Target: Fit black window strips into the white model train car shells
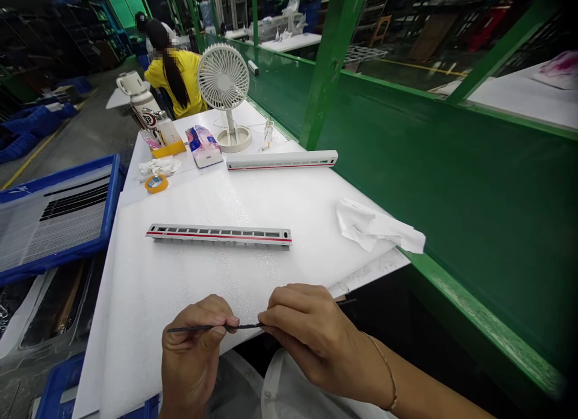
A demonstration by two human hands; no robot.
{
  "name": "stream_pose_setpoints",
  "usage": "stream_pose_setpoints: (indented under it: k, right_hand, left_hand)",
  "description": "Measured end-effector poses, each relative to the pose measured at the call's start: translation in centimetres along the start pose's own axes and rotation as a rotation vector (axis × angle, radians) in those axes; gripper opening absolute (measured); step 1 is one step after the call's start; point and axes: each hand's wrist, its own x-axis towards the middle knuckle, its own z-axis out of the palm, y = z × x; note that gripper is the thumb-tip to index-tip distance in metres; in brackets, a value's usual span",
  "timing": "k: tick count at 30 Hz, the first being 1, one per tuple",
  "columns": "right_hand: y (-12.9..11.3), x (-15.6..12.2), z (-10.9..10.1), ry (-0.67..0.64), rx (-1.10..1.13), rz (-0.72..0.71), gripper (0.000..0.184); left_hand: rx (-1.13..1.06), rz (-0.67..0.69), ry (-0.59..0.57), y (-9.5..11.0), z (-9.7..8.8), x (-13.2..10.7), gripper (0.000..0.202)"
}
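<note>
black strip [247, 326] partly covered, blue crate [114, 177] cut off left

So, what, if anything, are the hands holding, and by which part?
A thin black strip, pinched by the left hand inward of its left end and by the right hand farther right.

A thin, narrow black strip [246, 326] is held nearly level, pinched by left hand [192, 350] and right hand [311, 332]

The left hand [195, 341] and right hand [316, 328] pinch a thin black strip [247, 326]; a red-striped train-car shell [219, 233] lies beyond on the white table [289, 196].
</note>
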Motion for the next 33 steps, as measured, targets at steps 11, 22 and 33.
stream_pose_setpoints:
  k: [11,22,33]
  right_hand:
    - [-0.2,1.1,0.3,-0.061,0.003,0.102,0.02]
    - [0.8,3.4,1.2,0.026,-0.252,-0.043,0.027]
    - [4.1,8.7,0.7,0.04,-0.44,-0.178,0.032]
  left_hand:
    - [0.029,-0.058,0.049,-0.3,0.2,0.0,0.015]
    - [-0.006,-0.443,0.316,1.2,-0.3,2.7,0.009]
    - [0.611,-0.197,0.347,3.9,-10.6,8.2,0.032]
